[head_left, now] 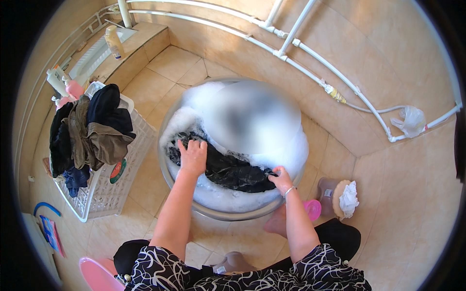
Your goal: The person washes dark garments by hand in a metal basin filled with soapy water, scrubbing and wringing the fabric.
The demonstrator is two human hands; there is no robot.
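Note:
A wide metal basin full of white suds stands on the floor before me. Dark wet cloth, a garment by its look, stretches across the near side of the foam. My left hand grips its left part, fingers curled over the fabric and thumb apart. At the right end, my right hand pinches the edge of the same cloth between thumb and fingers. A blurred patch hides much of the basin's far half, so what lies there cannot be made out.
Left of the basin stands a white plastic basket with dark and brown clothes draped over it. A shampoo-like bottle sits on the ledge by a squat toilet. White pipes line the wall. A pink bowl is at right, a pink tub lower left.

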